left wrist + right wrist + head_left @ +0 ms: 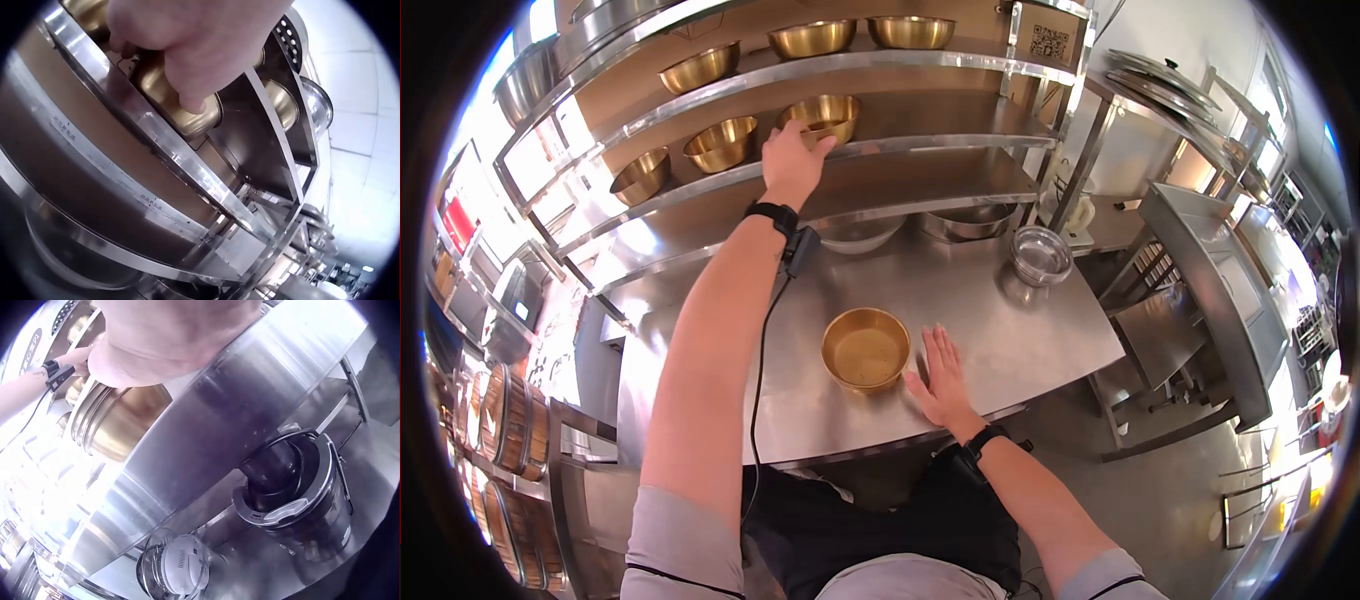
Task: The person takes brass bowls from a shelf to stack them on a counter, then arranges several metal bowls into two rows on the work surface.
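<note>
My left hand [792, 162] reaches up to the middle shelf and grips a gold metal bowl [840, 112] at its near side. In the left wrist view the thumb lies against the wall of this bowl [181, 115], and the hand hides part of it. Down on the steel table, my right hand [943, 385] rests with its fingers straight, just right of another gold bowl [866, 350]. From the right wrist view, several rims show on this gold bowl [128, 422], one nested in another.
Two more gold bowls [721, 146] line the middle shelf, left of my left hand. Three gold bowls [812, 40] stand on the shelf above. Clear bowls [1041, 256] sit at the table's right. Below the table are a dark pot [300, 494] and a white appliance [184, 565].
</note>
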Demonstrator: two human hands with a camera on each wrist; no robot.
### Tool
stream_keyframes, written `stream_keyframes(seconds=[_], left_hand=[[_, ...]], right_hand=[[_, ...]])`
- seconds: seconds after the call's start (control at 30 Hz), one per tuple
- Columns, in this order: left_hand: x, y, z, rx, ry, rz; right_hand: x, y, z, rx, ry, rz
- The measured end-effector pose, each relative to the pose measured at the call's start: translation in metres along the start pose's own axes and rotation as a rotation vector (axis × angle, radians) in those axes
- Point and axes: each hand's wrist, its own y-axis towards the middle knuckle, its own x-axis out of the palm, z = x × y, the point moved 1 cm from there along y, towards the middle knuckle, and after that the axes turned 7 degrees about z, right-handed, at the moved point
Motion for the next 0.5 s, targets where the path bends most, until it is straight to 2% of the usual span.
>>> stream_keyframes(seconds=[0.13,0.2,0.23,0.27,0.33,0.4,0.5], left_hand=[[-0.057,-0.052,0.016,0.034,-0.169,0.048],[-0.096,-0.099,0.031,-0.021,-0.37,-0.031],[-0.104,-0.125,0.028,0.02,-0.407,-0.043],[-0.122,-0.152,0.035,-0.13,-0.416,-0.167],[-0.133,-0.206,0.029,-0.042,-0.366,-0.16],[-0.145,-0.247,0.034,-0.106,-0.331,-0.269],[-0.147,-0.281,0.035,-0.166,-0.355,-0.393]], right_hand=[[0.002,-0.001,0.001,-0.014,0.017,0.005],[0.002,-0.003,0.0,-0.003,0.025,-0.012],[0.001,-0.002,-0.001,-0.001,0.025,-0.014],[-0.001,-0.001,-0.002,-0.007,0.046,-0.013],[-0.001,-0.001,-0.002,-0.011,0.036,-0.02],[0.0,-0.002,-0.002,-0.02,0.037,-0.019],[0.0,-0.003,-0.002,-0.037,0.045,-0.002]])
